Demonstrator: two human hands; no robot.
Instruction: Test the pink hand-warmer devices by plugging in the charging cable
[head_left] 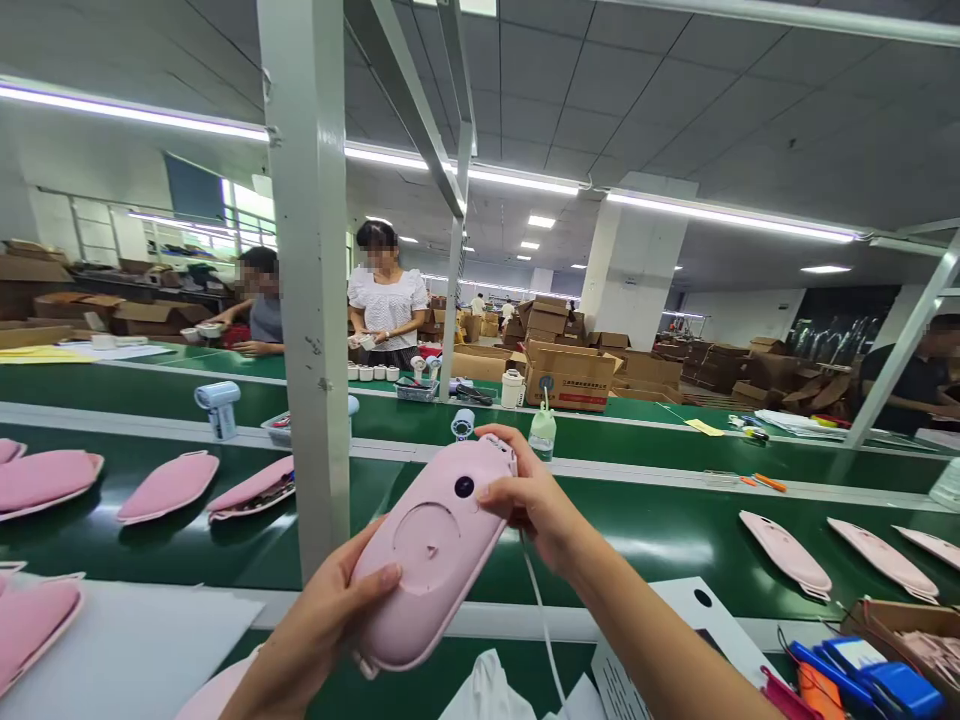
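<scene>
A pink rounded plastic device (431, 550) with a circular groove and a small black round spot is held up in both hands, tilted with its far end to the right. My left hand (337, 610) grips its lower left side, thumb lying on the face near the groove. At the far end my right hand (536, 495) is closed around it, thumb beside the black spot. A white cable (541, 620) hangs down below the right hand; whether it joins the device is hidden. Under my left forearm, another pink piece (214, 690) shows in part.
Pink padded pieces (169, 487) lie on the green belt (637, 560) at left, several pink shells (787, 553) at right. A grey post (319, 300) rises left of my hands. Blue tools (885, 670) sit lower right. A co-worker (386, 300) stands across the bench.
</scene>
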